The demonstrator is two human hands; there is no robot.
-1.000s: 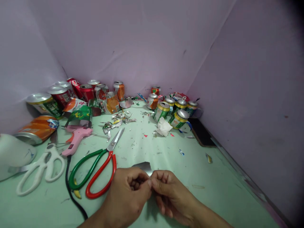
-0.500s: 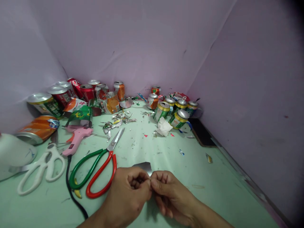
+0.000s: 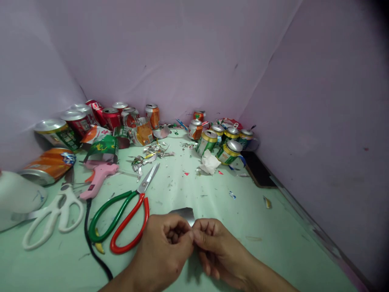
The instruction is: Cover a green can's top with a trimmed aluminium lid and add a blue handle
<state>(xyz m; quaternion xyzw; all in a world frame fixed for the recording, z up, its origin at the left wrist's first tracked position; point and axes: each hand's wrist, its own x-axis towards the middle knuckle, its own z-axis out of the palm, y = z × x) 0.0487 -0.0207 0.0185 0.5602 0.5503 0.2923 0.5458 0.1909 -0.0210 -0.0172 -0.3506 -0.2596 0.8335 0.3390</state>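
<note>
Shiny silver sheet-metal scrap (image 3: 184,213), thin and curved along its top edge, sits low in the centre of the frame, pinched between the thumbs and curled fingers of the left hand (image 3: 162,251) and the right hand (image 3: 219,249), whose fingertips meet over it. Just left lie steel scissors with one green and one red loop handle (image 3: 123,219) on the pale green tabletop (image 3: 273,243). Farther off, toward the upper left, are a pink plastic glue gun (image 3: 97,178), white-handled scissors (image 3: 53,217) and cut drink cans (image 3: 100,121), their labels too small to read.
</note>
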